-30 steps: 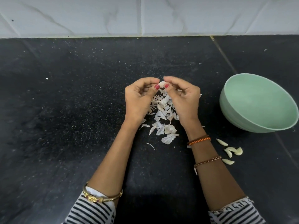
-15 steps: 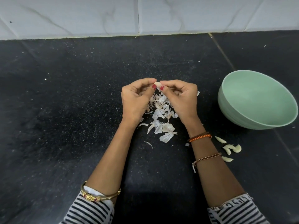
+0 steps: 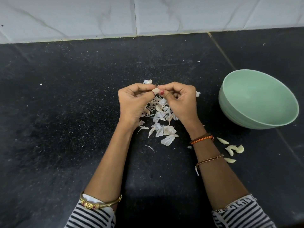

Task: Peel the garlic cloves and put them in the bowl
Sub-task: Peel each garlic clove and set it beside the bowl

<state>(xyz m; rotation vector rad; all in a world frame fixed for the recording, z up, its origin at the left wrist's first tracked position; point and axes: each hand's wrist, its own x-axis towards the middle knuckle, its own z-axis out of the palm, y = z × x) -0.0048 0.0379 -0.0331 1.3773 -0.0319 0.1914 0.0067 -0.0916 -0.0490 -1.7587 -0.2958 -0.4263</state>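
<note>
Both hands meet over the middle of the black counter. My left hand (image 3: 134,104) and my right hand (image 3: 181,102) pinch one small garlic clove (image 3: 155,91) between their fingertips. Under and behind the hands lies a heap of white garlic skins (image 3: 162,122). A pale green bowl (image 3: 238,111) stands tilted at the right, and I see nothing in it. Several peeled cloves (image 3: 232,149) lie on the counter below the bowl, next to my right forearm.
The black speckled counter (image 3: 65,112) runs wide to the left with only small white flecks on it. A white tiled wall (image 3: 148,15) closes off the back. One loose skin (image 3: 147,81) lies just beyond the fingertips.
The hands stay together on the same clove, with only small shifts of the fingertips. The view has tipped slightly, so everything sits a little differently in frame.
</note>
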